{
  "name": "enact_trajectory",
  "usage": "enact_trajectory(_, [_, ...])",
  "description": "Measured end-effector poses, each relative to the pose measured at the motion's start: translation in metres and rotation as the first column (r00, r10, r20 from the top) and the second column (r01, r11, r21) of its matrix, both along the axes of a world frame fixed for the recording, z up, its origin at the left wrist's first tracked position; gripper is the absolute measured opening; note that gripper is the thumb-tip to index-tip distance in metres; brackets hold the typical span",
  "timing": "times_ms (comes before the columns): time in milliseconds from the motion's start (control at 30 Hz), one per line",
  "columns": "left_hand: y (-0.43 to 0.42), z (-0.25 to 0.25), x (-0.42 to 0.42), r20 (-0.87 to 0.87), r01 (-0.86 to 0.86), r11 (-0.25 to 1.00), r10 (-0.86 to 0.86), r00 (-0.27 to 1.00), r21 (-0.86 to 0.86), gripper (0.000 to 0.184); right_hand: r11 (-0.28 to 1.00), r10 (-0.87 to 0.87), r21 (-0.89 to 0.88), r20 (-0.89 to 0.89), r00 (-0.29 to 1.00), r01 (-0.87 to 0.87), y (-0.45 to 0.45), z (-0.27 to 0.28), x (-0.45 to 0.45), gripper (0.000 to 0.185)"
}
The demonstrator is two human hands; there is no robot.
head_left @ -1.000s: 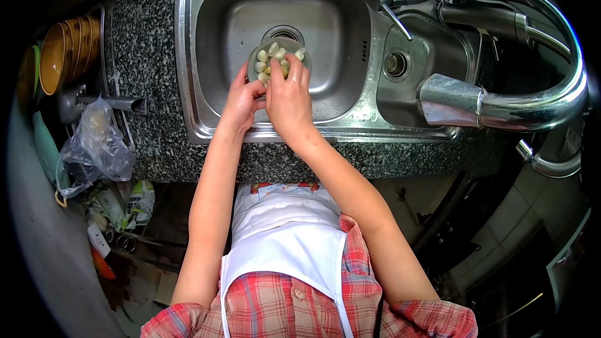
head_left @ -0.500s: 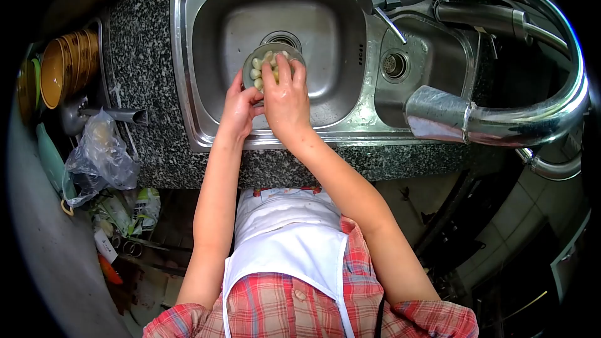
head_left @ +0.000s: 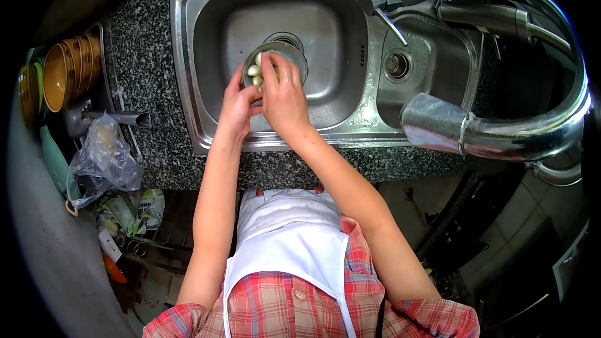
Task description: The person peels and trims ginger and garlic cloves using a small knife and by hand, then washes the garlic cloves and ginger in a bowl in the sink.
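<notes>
A round bowl (head_left: 300, 57) of pale, glossy peeled garlic cloves (head_left: 254, 71) is held over the large sink basin, just in front of the drain. My left hand (head_left: 236, 105) grips the bowl's near left side, thumb pointing toward the rim. My right hand (head_left: 285, 99) reaches into the bowl from above, its fingers bent down around the cloves. The fingertips and part of the cloves are hidden under that hand.
The steel sink (head_left: 225, 31) has a smaller basin at right, beneath the curved faucet (head_left: 526, 134). Stacked orange bowls (head_left: 59, 75) and a clear plastic bag (head_left: 106, 159) are at left. Speckled stone counter (head_left: 150, 44) surrounds the sink.
My right hand's fingers have drawn closer together and dipped into the bowl, covering its right part. The cloves have shifted to the left side. My left hand keeps its hold.
</notes>
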State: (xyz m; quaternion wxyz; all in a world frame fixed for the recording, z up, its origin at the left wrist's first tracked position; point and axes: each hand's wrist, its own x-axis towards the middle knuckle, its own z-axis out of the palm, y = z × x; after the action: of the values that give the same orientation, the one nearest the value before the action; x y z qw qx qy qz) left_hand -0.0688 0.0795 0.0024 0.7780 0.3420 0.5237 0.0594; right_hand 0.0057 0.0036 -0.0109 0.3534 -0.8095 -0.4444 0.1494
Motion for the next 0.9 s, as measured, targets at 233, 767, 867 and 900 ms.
enact_trajectory(233, [0.006,-0.002,0.0,-0.01,0.04,0.998,-0.039,0.999,0.045,0.06,0.999,0.037,-0.007,0.011,0.999,-0.037,0.002,-0.004,0.0,0.052])
enact_trajectory(767, [0.024,0.02,0.005,-0.031,0.109,0.981,-0.105,0.994,0.16,0.068,0.973,-0.078,0.185,-0.298,0.952,0.137,0.012,-0.016,0.005,0.034])
enact_trajectory(867, [0.026,0.022,0.003,-0.022,0.142,0.969,-0.14,0.99,0.201,0.068,0.965,-0.084,0.196,-0.406,0.91,0.176,0.013,-0.012,0.007,0.03])
enact_trajectory(900, [0.027,0.024,0.002,-0.02,0.145,0.969,-0.144,0.989,0.201,0.068,0.963,-0.079,0.203,-0.423,0.903,0.18,0.014,-0.012,0.006,0.03])
